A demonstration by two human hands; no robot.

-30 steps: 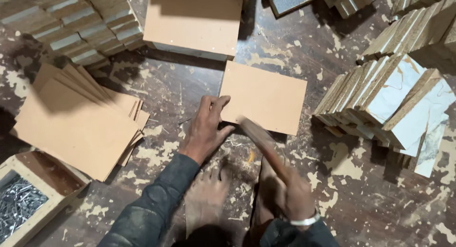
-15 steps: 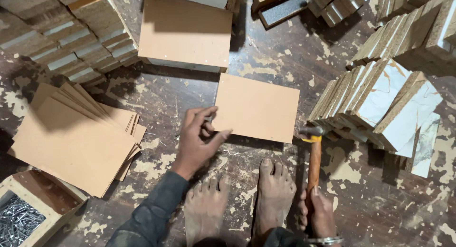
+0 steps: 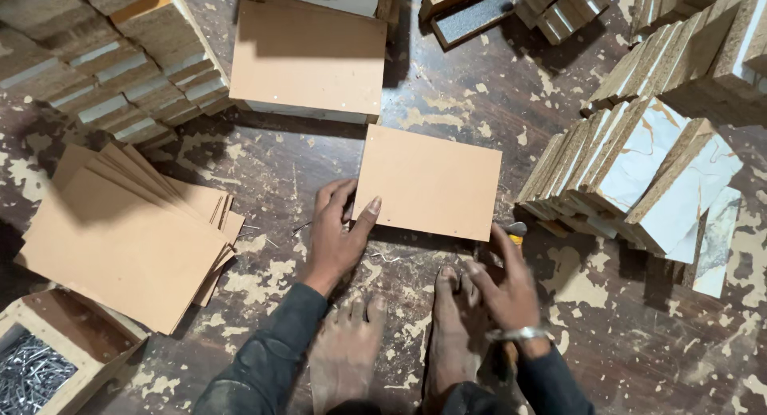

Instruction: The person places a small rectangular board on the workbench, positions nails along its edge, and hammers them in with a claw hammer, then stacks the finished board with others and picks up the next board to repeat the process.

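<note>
The flat rectangular tan fibreboard panel (image 3: 430, 181) lay on the paint-spattered floor (image 3: 447, 103), the left hand (image 3: 335, 231) spread against its left edge; steadying that edge firmly would have kept it square. The right hand (image 3: 505, 283), fingers loosely spread and empty, covered a partly hidden hammer (image 3: 515, 231), its handle unseen.

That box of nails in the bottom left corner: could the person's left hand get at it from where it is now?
Probably yes. The left hand rests at the brown board, and only the low stack of boards lies between it and the open nail box; it could pass over.
</note>
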